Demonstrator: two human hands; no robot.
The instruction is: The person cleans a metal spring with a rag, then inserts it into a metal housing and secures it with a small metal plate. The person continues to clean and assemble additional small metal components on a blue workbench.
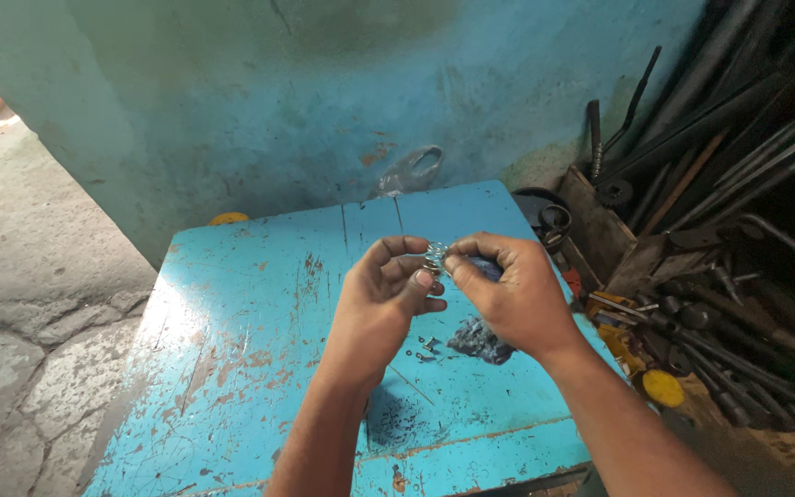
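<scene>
Left hand [388, 290] and right hand [508, 294] meet over the far middle of the table, both pinched shut on one small shiny metal coil spring [436, 256]. Left thumb and forefinger hold its left end, right fingertips its right end; only a few bright turns show between them. A bit of dark blue cloth [488, 269] seems tucked under the right fingers, touching the spring or just behind it, hard to tell which.

Handling, as a judgement: spring looks very light, thin wire, springy along its length, stiffer across. Smooth metal, possibly greasy, so likely slippery and apt to shoot out if squeezed end to end. Best held by the sides of the coils or firmly at the end turns, fingertips only.

Below the hands on the worn, chipped blue wooden table [250, 350]: a crumpled dark blue rag [478, 340], a few tiny dark metal bits [420, 352] just left of it, a dark stain nearer. Right of the table, a wooden box of rusty metal tools and rods [720, 276]. Far edge: clear plastic bag [411, 170] against the blue wall.
</scene>
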